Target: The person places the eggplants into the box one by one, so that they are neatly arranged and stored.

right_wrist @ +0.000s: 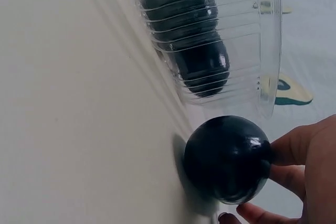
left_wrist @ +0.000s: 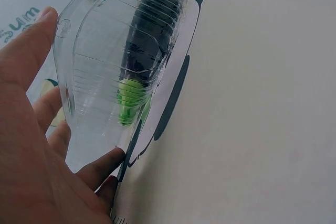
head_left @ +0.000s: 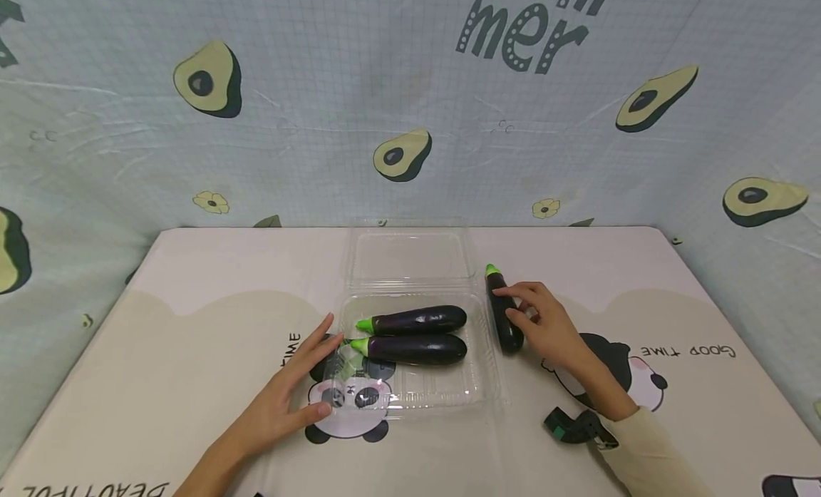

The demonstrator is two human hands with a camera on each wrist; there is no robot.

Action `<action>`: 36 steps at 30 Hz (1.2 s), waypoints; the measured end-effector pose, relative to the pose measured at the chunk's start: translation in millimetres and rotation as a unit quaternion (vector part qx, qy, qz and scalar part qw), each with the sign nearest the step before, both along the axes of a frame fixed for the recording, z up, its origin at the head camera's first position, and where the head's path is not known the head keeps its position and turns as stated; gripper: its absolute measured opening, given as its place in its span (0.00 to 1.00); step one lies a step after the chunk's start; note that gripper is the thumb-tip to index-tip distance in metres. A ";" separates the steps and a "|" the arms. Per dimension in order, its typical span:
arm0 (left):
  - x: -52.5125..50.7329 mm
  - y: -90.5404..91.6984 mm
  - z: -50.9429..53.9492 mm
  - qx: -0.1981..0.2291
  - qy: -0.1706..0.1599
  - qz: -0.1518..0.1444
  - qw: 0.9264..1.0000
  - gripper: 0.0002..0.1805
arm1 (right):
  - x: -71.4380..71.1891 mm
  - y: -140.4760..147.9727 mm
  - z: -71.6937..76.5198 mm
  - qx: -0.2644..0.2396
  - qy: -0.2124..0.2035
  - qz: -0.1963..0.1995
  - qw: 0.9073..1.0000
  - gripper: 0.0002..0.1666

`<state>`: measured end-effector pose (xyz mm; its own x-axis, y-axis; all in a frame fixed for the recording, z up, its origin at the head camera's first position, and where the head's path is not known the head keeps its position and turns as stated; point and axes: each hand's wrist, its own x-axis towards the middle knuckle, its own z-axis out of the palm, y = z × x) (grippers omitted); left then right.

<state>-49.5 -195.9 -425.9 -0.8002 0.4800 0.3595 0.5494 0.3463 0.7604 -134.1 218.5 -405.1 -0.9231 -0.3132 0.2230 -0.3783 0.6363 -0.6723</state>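
Note:
A clear plastic container (head_left: 442, 390) lies with its lid (head_left: 410, 258) folded back, away from the person. Inside it two dark eggplants (head_left: 420, 319) (head_left: 417, 349) lie side by side, green stems to the left. My left hand (head_left: 276, 411) rests at the container's left edge, fingers spread and fairly straight; the left wrist view shows them against the clear wall (left_wrist: 89, 93). Just right of the container, a third eggplant (head_left: 503, 311) lies on the table, stem pointing away. My right hand (head_left: 545, 326) pinches it from its right side; its rounded end (right_wrist: 226, 158) fills the right wrist view's lower middle.
A pale tablecloth (head_left: 192, 383) with panda prints and lettering covers the table. Behind it hangs a light curtain (head_left: 308, 90) with avocado prints. A dark wrist device (head_left: 577, 426) is at the right sleeve (head_left: 654, 447).

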 end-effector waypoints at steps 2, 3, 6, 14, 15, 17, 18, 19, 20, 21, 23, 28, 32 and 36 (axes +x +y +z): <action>0.2 0.1 0.5 0.003 -0.002 -0.001 1.000 0.44 | -0.2 0.7 -0.2 0.005 0.000 0.002 1.000 0.18; 0.1 0.1 0.5 0.005 -0.002 -0.002 1.000 0.44 | -0.2 0.7 -0.5 0.006 0.004 0.003 1.000 0.18; 0.0 -0.1 -0.3 0.010 0.005 -0.004 1.000 0.43 | -0.1 0.9 -1.2 0.007 0.009 0.004 1.000 0.18; -0.2 -0.2 -0.7 0.007 0.008 -0.003 1.000 0.43 | 0.2 0.6 -2.1 0.009 0.004 -0.004 1.000 0.24; -0.2 -0.3 -0.8 0.004 0.004 -0.002 1.000 0.44 | 0.5 0.3 -2.0 0.010 0.004 -0.006 1.000 0.24; -0.2 -0.7 -1.2 0.001 -0.001 0.000 1.000 0.44 | 0.5 0.1 -2.7 0.011 0.005 -0.011 1.000 0.26; -0.1 -0.8 -1.5 -0.002 -0.004 0.002 1.000 0.44 | 0.7 0.0 -3.1 0.010 0.005 -0.014 1.000 0.26; -0.1 -0.9 -1.6 -0.003 -0.005 0.003 1.000 0.44 | 0.9 -0.3 -3.4 0.010 0.005 -0.018 1.000 0.27; 0.0 -0.7 -1.4 -0.004 -0.007 0.004 1.000 0.44 | 1.2 -0.5 -3.8 0.009 0.005 -0.022 1.000 0.27; 0.2 -0.7 -1.3 -0.006 -0.008 0.005 1.000 0.44 | 1.5 -0.9 -4.4 0.008 0.006 -0.025 1.000 0.27; 0.5 -0.5 -0.6 -0.005 -0.010 0.007 1.000 0.44 | 1.7 -1.4 -4.9 0.004 0.007 -0.030 1.000 0.26; 1.1 -0.1 0.3 -0.003 0.000 0.008 1.000 0.43 | 2.2 -3.5 -4.3 -0.009 0.012 -0.040 0.999 0.24; 1.0 0.2 1.3 0.003 0.000 0.004 1.000 0.43 | 3.4 -4.5 -3.3 -0.014 0.019 -0.039 0.999 0.22; 0.9 -0.4 0.3 0.003 -0.007 0.003 1.000 0.44 | 3.2 -3.3 -4.3 -0.010 0.038 -0.045 0.998 0.22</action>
<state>-48.6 -196.3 -425.7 -0.8081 0.4737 0.3501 0.5362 0.3453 0.7702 -130.9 215.2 -409.4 -0.9278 -0.2235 0.2986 -0.3697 0.6569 -0.6571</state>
